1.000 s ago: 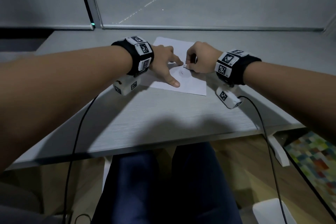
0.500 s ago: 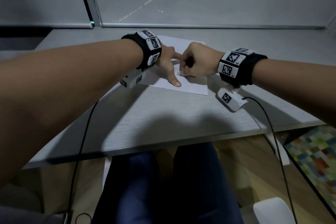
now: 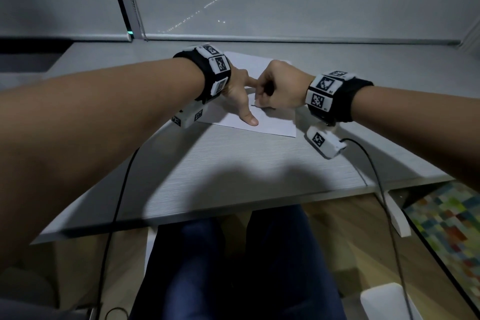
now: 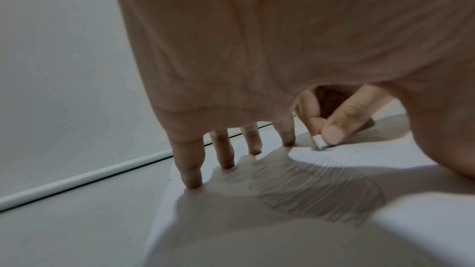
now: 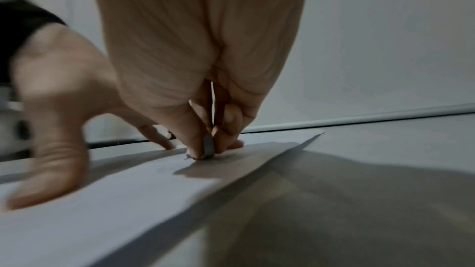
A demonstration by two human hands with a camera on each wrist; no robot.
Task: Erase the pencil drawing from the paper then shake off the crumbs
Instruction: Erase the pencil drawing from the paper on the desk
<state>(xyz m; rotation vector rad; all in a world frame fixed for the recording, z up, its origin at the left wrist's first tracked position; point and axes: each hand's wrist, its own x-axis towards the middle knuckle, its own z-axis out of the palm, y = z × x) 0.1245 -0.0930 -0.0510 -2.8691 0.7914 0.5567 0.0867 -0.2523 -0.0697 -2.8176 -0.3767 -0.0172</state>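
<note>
Fingers of right hand pinching small eraser low, rubbing pencil drawing. Left hand splayed flat, pinning paper on desk. Thin, light, probably crease-prone: best lifted by opposite edges for shaking.

left hand spread flat on the paper; right hand curled, touching it.

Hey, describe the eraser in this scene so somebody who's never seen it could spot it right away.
Start at the grey table and find the white sheet of paper lying on it. The left hand presses the sheet flat with spread fingers, and beside it the right hand pinches the eraser. It is the small whitish block pressed onto the paper at those fingertips.
</note>
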